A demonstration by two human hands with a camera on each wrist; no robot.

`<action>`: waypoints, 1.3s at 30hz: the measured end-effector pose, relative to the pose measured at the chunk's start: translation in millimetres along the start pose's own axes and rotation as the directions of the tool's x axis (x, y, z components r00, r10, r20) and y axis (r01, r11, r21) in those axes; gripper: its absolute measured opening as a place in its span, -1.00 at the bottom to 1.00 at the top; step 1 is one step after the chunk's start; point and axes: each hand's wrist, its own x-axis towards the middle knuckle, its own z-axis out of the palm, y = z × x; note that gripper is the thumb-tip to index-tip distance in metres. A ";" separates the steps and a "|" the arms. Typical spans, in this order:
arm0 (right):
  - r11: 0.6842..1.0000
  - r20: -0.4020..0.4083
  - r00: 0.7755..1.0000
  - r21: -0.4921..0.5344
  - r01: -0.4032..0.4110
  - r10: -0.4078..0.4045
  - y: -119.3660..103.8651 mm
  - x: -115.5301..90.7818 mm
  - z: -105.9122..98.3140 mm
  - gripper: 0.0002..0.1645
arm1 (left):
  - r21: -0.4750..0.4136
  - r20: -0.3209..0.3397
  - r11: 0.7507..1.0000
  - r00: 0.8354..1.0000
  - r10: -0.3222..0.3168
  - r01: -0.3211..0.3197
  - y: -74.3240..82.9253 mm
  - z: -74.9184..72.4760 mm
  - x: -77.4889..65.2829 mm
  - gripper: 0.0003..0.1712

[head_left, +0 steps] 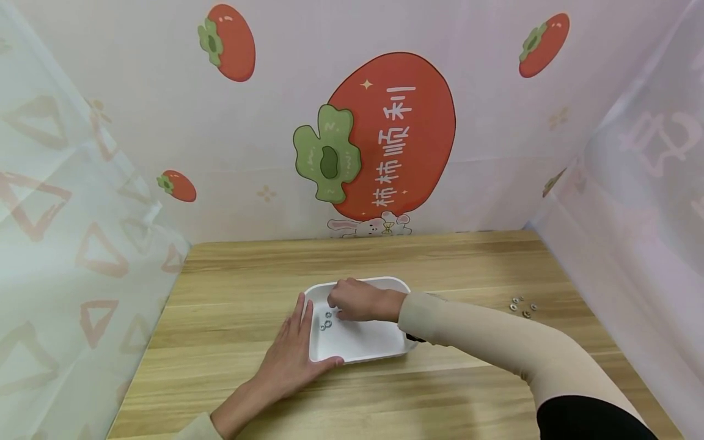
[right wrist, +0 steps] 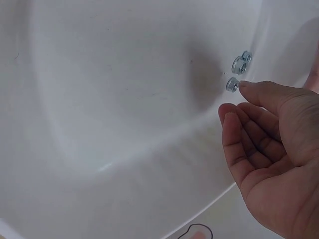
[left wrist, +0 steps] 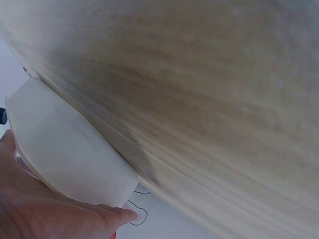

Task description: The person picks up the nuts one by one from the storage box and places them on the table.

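A white rectangular tray (head_left: 367, 342) sits on the wooden table, with three small silver flange nuts (head_left: 327, 324) in its left part. My left hand (head_left: 287, 357) rests against the tray's left end, its fingers along the side and its thumb at the near corner; the left wrist view shows the tray's outer wall (left wrist: 70, 144) beside the palm. Inside the tray, my right hand (head_left: 357, 299) hovers beside the nuts. In the right wrist view its thumb tip is right at the nearest nut (right wrist: 232, 84), apart from the loosely curled fingers, with nothing visible between them.
Several small metal parts (head_left: 526, 314) lie in a loose cluster on the right of the wooden table (head_left: 231, 305). A printed backdrop (head_left: 264, 140) rises behind the table, and pale cloth walls (head_left: 621, 256) stand at both sides.
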 end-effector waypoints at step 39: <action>0.994 -0.016 1.000 -0.112 0.014 -0.016 -11.3 24.8 16.8 -0.89 | -0.005 -0.009 1.000 1.000 -0.004 0.004 -2.1 3.1 0.4 0.52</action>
